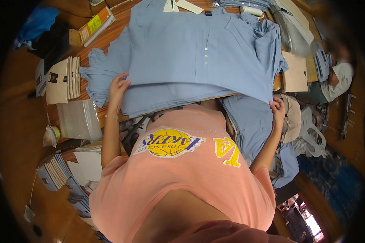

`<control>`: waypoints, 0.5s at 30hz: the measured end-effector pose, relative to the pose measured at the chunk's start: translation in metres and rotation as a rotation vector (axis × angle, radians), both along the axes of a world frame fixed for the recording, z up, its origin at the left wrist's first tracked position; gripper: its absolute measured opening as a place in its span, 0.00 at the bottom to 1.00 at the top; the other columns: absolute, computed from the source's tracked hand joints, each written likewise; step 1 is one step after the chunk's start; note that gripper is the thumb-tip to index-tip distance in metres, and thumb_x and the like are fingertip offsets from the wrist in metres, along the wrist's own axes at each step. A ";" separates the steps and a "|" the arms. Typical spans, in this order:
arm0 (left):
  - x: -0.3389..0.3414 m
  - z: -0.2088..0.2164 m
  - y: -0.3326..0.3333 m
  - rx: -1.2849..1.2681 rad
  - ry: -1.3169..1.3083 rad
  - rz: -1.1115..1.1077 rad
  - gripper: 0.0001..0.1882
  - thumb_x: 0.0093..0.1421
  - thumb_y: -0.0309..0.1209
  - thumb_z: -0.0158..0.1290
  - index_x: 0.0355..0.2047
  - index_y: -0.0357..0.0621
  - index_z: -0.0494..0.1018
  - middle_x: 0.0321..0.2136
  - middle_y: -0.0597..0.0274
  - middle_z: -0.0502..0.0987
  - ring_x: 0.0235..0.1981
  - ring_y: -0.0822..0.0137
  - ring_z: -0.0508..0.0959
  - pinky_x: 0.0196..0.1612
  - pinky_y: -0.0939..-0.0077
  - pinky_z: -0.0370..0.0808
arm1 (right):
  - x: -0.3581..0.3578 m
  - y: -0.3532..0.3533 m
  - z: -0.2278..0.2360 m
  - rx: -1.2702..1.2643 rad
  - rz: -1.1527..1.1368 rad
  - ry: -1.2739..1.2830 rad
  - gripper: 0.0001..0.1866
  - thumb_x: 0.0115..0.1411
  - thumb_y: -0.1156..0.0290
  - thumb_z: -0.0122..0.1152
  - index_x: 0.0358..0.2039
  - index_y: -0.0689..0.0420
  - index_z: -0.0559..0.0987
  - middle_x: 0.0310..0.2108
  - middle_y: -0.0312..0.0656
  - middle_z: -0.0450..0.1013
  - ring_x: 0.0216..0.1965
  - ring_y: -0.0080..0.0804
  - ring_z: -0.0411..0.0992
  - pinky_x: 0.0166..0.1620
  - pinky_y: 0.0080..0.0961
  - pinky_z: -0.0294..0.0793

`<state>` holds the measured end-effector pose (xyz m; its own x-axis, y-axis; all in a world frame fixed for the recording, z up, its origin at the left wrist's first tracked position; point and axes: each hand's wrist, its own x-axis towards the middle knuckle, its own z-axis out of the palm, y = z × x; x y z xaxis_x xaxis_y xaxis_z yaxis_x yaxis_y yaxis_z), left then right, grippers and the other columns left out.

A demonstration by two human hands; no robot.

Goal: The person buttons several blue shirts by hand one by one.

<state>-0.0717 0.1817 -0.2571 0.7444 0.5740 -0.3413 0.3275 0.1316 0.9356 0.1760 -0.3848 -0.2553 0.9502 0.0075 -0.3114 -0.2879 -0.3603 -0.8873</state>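
Note:
A light blue shirt (170, 52) with a short row of white buttons lies spread over the table, its lower edge toward me. My left hand (119, 84) pinches that edge at the left corner. At the right corner my right hand (277, 108) grips the same edge between thumb and fingers. Between the hands the hem is lifted a little and bows. Beneath it more blue garments (158, 100) lie in a flat stack. Crumpled blue sleeves (97, 73) spread out at the left.
Folded beige garments (63, 81) and clear plastic bags (80, 119) lie at the left. Blue garments (251, 121) hang by my right arm, near a white plastic board (312, 137) with a cut-out handle. Another person (340, 81) sits at the far right. White cards (189, 6) lie at the back.

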 end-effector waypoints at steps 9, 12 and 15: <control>-0.067 -0.042 -0.011 0.315 0.286 -0.192 0.13 0.52 0.22 0.55 0.39 0.39 0.71 0.31 0.65 0.76 0.28 0.76 0.70 0.36 0.81 0.69 | -0.031 -0.040 -0.045 -0.508 0.208 -0.231 0.16 0.48 0.79 0.61 0.40 0.60 0.73 0.31 0.40 0.73 0.34 0.29 0.71 0.39 0.22 0.69; 0.005 0.015 -0.028 0.661 0.191 -0.094 0.12 0.53 0.22 0.53 0.39 0.38 0.71 0.35 0.61 0.75 0.30 0.71 0.71 0.37 0.77 0.69 | -0.008 0.066 0.017 -0.579 0.284 -0.507 0.14 0.49 0.78 0.60 0.39 0.60 0.75 0.36 0.46 0.73 0.39 0.37 0.72 0.44 0.27 0.69; 0.110 0.027 -0.058 0.603 -0.122 -0.222 0.10 0.56 0.26 0.50 0.38 0.38 0.72 0.35 0.57 0.75 0.36 0.65 0.73 0.40 0.74 0.70 | 0.022 0.168 0.038 -0.311 0.451 -0.492 0.12 0.51 0.78 0.57 0.38 0.58 0.77 0.36 0.46 0.73 0.40 0.42 0.71 0.45 0.30 0.68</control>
